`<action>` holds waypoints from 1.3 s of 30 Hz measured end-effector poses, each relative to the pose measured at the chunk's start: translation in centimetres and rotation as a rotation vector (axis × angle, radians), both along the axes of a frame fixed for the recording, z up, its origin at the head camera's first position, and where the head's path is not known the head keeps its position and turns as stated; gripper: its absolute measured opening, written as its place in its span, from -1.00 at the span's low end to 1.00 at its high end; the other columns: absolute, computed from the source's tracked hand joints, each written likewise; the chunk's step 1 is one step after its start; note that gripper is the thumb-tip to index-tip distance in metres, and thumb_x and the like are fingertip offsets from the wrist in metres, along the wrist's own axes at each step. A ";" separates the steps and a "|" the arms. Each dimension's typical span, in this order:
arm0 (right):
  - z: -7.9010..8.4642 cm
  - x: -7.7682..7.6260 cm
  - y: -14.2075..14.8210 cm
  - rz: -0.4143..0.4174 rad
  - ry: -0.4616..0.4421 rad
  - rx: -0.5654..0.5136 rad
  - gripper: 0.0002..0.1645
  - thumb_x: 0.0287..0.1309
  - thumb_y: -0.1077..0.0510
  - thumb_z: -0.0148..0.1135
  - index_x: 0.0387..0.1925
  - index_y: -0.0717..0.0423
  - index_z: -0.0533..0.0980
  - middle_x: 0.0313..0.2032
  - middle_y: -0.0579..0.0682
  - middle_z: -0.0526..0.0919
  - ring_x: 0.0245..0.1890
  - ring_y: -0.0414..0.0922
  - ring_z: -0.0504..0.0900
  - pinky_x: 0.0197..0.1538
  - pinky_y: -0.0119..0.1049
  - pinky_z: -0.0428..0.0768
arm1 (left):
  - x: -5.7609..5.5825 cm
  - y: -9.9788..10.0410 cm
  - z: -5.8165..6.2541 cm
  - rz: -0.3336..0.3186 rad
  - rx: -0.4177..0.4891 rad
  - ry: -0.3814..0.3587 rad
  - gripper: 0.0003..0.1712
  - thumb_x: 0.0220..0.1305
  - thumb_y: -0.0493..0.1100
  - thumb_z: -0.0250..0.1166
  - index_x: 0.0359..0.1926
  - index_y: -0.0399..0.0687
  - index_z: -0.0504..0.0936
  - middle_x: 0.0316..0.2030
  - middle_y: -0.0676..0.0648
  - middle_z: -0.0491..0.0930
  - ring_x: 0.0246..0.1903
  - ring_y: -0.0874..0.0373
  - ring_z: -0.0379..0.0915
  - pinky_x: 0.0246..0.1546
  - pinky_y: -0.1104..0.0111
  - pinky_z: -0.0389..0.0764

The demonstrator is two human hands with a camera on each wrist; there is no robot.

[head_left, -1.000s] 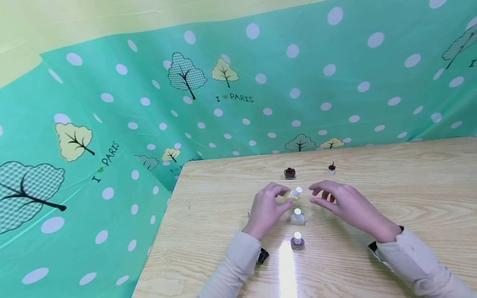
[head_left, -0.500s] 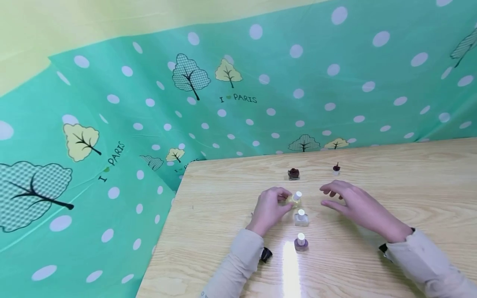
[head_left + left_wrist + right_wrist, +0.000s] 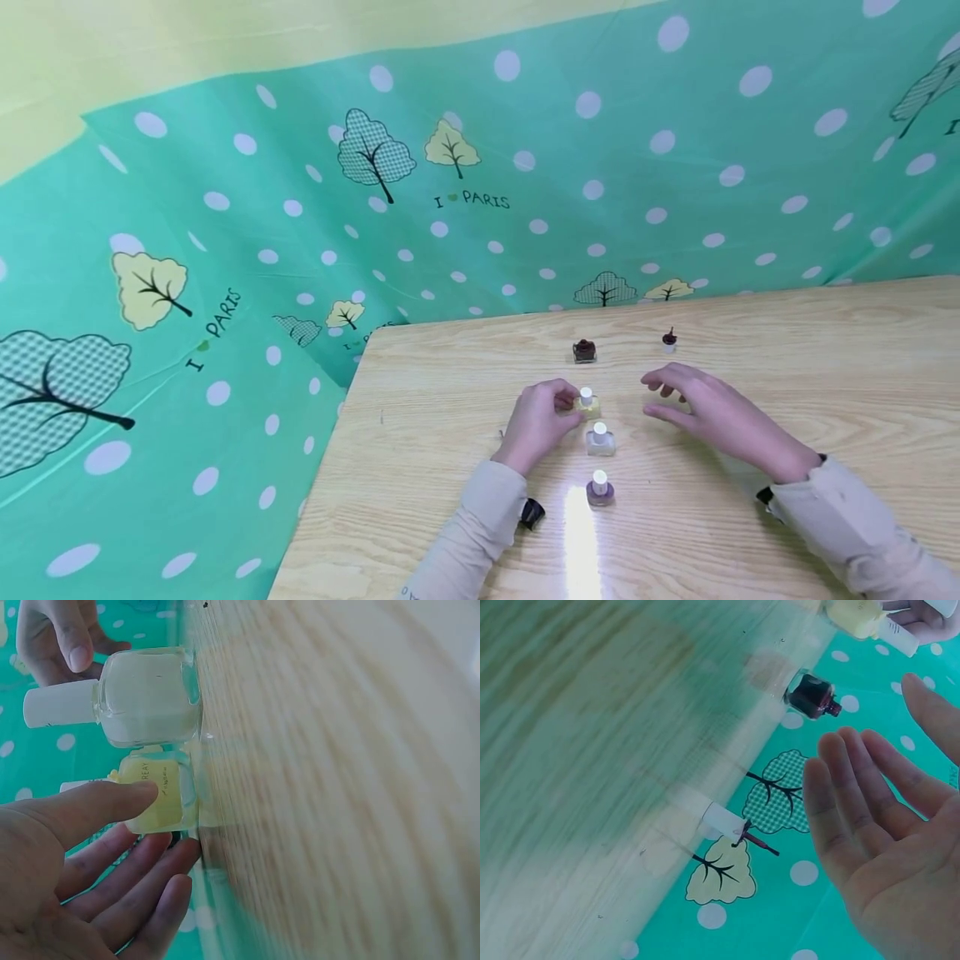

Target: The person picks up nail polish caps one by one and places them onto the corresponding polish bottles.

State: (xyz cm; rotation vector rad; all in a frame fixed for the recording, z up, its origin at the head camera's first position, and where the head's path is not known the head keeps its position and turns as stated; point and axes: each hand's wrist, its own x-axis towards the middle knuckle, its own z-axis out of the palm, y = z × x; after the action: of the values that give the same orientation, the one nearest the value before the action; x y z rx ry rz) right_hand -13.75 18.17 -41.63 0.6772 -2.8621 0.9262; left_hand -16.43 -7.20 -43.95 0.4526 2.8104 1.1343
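A yellow nail polish bottle (image 3: 589, 407) with a white cap stands upright on the table. My left hand (image 3: 538, 423) is at its left side, the thumb (image 3: 139, 792) and fingers loosely spread around it; contact is unclear. Just nearer stands a clear nail polish bottle (image 3: 600, 442), and nearer still a purple one (image 3: 600, 492), both capped. My right hand (image 3: 703, 410) hovers to the right, fingers relaxed and holding nothing. Behind is an uncapped dark red nail polish bottle (image 3: 584, 352). Its likely cap, a white one with a dark red brush (image 3: 669, 341), stands brush up at the back right.
The wooden table (image 3: 750, 533) ends at a green dotted curtain (image 3: 525, 242) behind and at the left. A small black object (image 3: 532, 513) shows beside my left sleeve. Light glares on the table near the front.
The yellow bottle, tilted in my left hand before, now stands upright with the hand's fingers loosened. My right hand has drawn back slightly to the right.
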 end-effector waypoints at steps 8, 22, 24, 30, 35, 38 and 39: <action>0.1 0.0 0.3 -0.012 0.010 0.000 -0.51 0.24 0.07 0.33 0.14 0.20 0.53 -0.07 0.08 0.68 -0.10 0.01 0.64 -0.08 0.00 0.66 | -0.1 -0.3 0.1 0.002 -0.032 -0.023 -0.63 0.11 -0.27 0.47 -0.02 -0.10 0.66 -0.15 -0.03 0.71 -0.14 0.17 0.65 -0.05 0.47 0.61; -0.2 -1.1 1.6 -0.076 -0.067 -0.009 -0.48 0.26 0.07 0.32 0.12 0.34 0.51 -0.01 0.25 0.64 -0.06 0.12 0.61 -0.05 0.07 0.63 | -0.9 -0.9 0.1 0.071 0.068 -0.033 -0.63 0.19 -0.23 0.42 0.04 -0.12 0.64 -0.09 -0.07 0.70 -0.10 0.13 0.65 0.01 0.40 0.61; -0.4 -1.4 1.8 -0.071 -0.080 -0.017 -0.49 0.26 0.08 0.32 0.11 0.34 0.52 -0.02 0.26 0.64 -0.08 0.11 0.61 -0.06 0.06 0.63 | -1.1 -0.9 0.2 0.071 0.064 -0.028 -0.63 0.20 -0.21 0.42 0.04 -0.13 0.64 -0.08 -0.08 0.70 -0.10 0.13 0.64 0.01 0.39 0.61; -0.6 -2.3 2.5 -0.063 -0.119 -0.012 -0.53 0.26 0.10 0.30 0.07 0.36 0.53 -0.13 0.18 0.68 -0.16 0.05 0.64 -0.10 0.02 0.64 | -1.8 -0.6 0.6 0.063 0.047 0.000 -0.64 0.22 -0.21 0.39 0.05 -0.15 0.63 -0.07 -0.09 0.70 -0.10 0.11 0.64 -0.01 0.37 0.62; -0.7 -3.1 3.1 -0.077 -0.167 0.008 -0.53 0.29 0.07 0.27 0.05 0.37 0.54 -0.18 0.13 0.69 -0.19 0.02 0.65 -0.12 0.01 0.64 | -2.3 -0.4 0.7 0.074 0.023 -0.015 -0.64 0.25 -0.17 0.38 0.06 -0.11 0.63 -0.05 -0.06 0.69 -0.08 0.13 0.63 0.00 0.37 0.63; -0.9 -3.7 3.4 -0.085 -0.192 0.009 -0.53 0.30 0.07 0.27 0.03 0.41 0.53 -0.20 0.14 0.69 -0.19 0.03 0.65 -0.11 0.01 0.64 | -2.6 -0.3 0.8 0.080 0.001 -0.035 -0.62 0.27 -0.13 0.36 0.09 -0.10 0.62 -0.03 -0.05 0.68 -0.06 0.13 0.62 0.02 0.35 0.62; -1.0 -3.8 3.5 -0.087 -0.195 0.006 -0.52 0.30 0.08 0.27 0.03 0.43 0.52 -0.20 0.15 0.68 -0.19 0.04 0.64 -0.10 0.02 0.63 | -2.7 -0.3 0.8 0.081 -0.006 -0.041 -0.62 0.27 -0.12 0.36 0.10 -0.09 0.62 -0.03 -0.05 0.68 -0.05 0.12 0.62 0.02 0.34 0.62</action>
State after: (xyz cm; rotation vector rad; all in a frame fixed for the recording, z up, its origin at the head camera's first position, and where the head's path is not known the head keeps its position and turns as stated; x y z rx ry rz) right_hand -17.58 21.71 -42.59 0.4826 -3.0354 1.0242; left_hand -19.11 -7.46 -43.14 0.3135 2.8192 1.1364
